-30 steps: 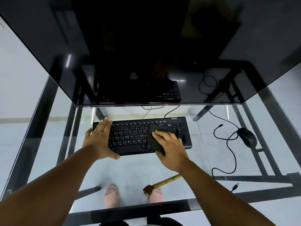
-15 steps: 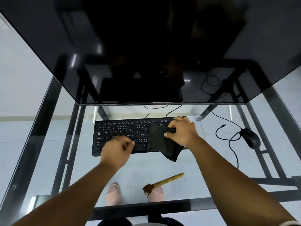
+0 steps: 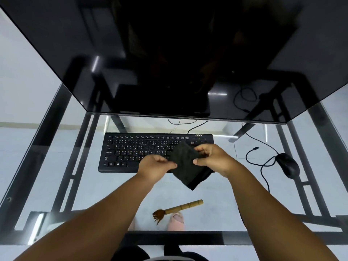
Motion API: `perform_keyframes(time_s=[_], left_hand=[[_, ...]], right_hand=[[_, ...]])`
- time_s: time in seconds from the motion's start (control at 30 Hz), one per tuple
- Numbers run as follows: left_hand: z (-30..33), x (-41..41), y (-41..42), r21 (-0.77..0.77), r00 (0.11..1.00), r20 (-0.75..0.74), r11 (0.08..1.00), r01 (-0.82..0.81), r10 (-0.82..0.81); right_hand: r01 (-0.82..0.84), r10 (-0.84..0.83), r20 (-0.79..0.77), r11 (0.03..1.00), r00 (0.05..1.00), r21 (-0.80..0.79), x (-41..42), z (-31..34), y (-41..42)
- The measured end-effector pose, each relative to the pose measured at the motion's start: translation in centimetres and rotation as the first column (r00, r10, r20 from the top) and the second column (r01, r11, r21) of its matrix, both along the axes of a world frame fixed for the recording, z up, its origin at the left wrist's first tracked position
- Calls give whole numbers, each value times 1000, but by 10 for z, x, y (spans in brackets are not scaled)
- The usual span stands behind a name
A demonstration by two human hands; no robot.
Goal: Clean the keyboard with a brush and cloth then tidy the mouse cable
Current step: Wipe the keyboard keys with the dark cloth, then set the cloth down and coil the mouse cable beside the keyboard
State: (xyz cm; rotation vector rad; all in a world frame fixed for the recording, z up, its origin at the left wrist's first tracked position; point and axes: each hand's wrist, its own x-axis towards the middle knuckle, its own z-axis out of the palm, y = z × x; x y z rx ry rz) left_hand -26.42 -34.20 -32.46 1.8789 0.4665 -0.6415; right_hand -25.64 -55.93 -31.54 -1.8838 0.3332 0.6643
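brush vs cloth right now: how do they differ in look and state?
The brush lies untouched on the glass desk, near its front edge; the cloth is lifted above the keyboard, pinched by the left hand and right hand. The brush is rigid, with a tan wooden handle and brown bristles; the cloth is black, limp and creased, one corner hanging down. Both are cleaning tools in front of the person.
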Motion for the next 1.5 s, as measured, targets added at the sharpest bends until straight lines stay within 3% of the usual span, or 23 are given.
perform_keyframes(time_s=[0.13, 0.33, 0.4, 0.53, 0.63, 0.73, 0.83, 0.93, 1.0, 1.07, 1.17, 1.23, 1.33, 1.5], left_hand=[[13, -1, 4, -259, 997, 53, 965, -35, 50], [24, -12, 28, -595, 968, -45, 772, -225, 247], [27, -19, 41, -633, 976, -28, 752, -185, 216], [24, -29, 71, -580, 992, 7, 809, -98, 125], [29, -34, 90, -543, 995, -34, 833, -102, 99], [37, -41, 108, -507, 998, -43, 860, -55, 39], [35, -50, 125, -480, 999, -39, 877, 11, -33], [32, -59, 136, -565, 996, -57, 825, 23, -66], [27, -63, 138, -638, 995, -78, 770, 0, -65], [21, -67, 139, -673, 994, -90, 739, -20, -54], [6, -73, 137, -661, 993, -119, 745, -83, 4], [-5, -77, 136, -625, 994, -106, 776, -88, 28], [-19, -79, 139, -503, 1000, -16, 864, -14, 7], [-25, -83, 146, -122, 973, 163, 976, 182, -161]], right_hand=[[-33, 42, -67, 991, 997, 132, -6, 7, -4], [7, 39, -113, 926, 993, 376, -16, 11, 31], [41, 26, -142, 893, 990, 449, -22, 11, 46], [42, 30, -142, 877, 989, 478, -33, 10, 70], [-84, 106, -40, 926, 994, 368, -45, 11, 77], [-300, 298, 53, 952, 953, 53, -60, 8, 76], [-508, 526, 2, 823, 850, -255, -79, -2, 78], [-571, 621, -53, 678, 782, -463, -97, -13, 87], [-522, 593, -41, 673, 804, -524, -104, -17, 90], [-442, 507, -12, 740, 862, -507, -106, -21, 92], [-142, 163, 39, 935, 986, -324, -108, -24, 95], [72, -64, 41, 969, 997, -238, -107, -26, 99], [225, -228, -3, 961, 974, -159, -106, -29, 108], [260, -265, -23, 957, 964, -130, -102, -33, 128]])
